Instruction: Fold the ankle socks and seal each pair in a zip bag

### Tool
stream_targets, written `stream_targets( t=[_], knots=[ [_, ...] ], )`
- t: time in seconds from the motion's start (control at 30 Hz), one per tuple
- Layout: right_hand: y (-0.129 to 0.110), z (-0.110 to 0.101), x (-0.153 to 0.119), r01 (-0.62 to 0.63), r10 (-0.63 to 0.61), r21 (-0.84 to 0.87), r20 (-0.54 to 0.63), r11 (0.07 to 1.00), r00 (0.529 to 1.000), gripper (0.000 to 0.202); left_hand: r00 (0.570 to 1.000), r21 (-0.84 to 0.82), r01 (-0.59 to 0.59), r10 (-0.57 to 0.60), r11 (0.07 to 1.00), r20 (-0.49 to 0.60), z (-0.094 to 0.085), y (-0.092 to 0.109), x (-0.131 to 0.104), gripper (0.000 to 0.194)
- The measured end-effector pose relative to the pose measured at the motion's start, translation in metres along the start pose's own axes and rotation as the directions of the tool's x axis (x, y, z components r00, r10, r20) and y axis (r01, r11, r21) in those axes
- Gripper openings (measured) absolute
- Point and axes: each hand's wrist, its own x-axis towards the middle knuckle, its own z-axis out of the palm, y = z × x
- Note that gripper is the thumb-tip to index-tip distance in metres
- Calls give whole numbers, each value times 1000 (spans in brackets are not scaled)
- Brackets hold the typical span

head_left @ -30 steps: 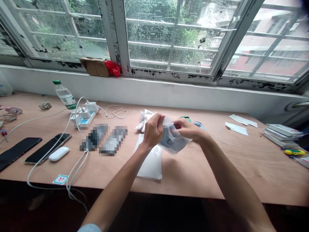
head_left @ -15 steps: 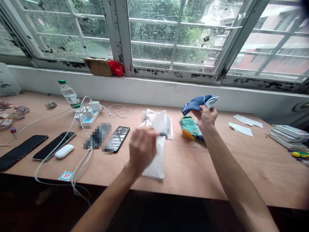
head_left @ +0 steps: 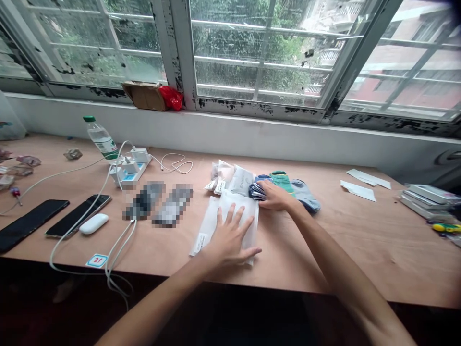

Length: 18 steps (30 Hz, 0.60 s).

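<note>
My left hand [head_left: 234, 235] lies palm down with spread fingers on a frosted white plastic bag [head_left: 228, 198]. Another such bag, with a small label, shows partly beneath it. At the bag's upper right edge, my right hand [head_left: 276, 196] is closed on folded blue socks [head_left: 257, 190] with pale edges. Behind that hand lie green socks [head_left: 279, 179], partly hidden by it, and beside them grey socks [head_left: 305, 193] with dark blue ends. A grey packet [head_left: 242, 180] with printed lettering and other crumpled clear packets [head_left: 221, 172] touch the bag's far end.
To the left are phones [head_left: 77, 216], a white case [head_left: 94, 224], charging cables, a power strip [head_left: 137, 168] and a water bottle [head_left: 103, 140]. White paper strips [head_left: 358, 190] and stacked flat boxes [head_left: 430, 202] lie at the right. A window wall bounds the table's back.
My right hand has brought the blue socks down and left to the bag. My left hand has opened from a raised fist and now rests flat on the bag.
</note>
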Motion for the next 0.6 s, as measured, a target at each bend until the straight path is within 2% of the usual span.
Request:
stream_targets(
  t=[0.1, 0.2, 0.33, 0.5, 0.6],
  knots=[
    [-3, 8, 3, -25, 27, -28, 56, 999, 998, 44, 988, -19, 122, -119, 992, 103, 11, -4, -2, 83],
    [3, 17, 3, -10, 10, -2, 40, 1000, 999, 51, 960, 1, 266, -265, 964, 88, 16, -3, -8, 79],
    [17, 24, 1, 2, -2, 4, 21, 1000, 1000, 60, 893, 35, 443, -445, 896, 72, 20, -7, -7, 80],
    [40, 24, -6, -57, 58, -46, 14, 997, 998, 65, 847, 51, 521, -524, 852, 92, 22, -21, -3, 81],
    [41, 23, -12, -85, 86, -51, 9, 995, 996, 71, 850, 66, 510, -514, 858, 112, 14, -22, 5, 81]
  ],
)
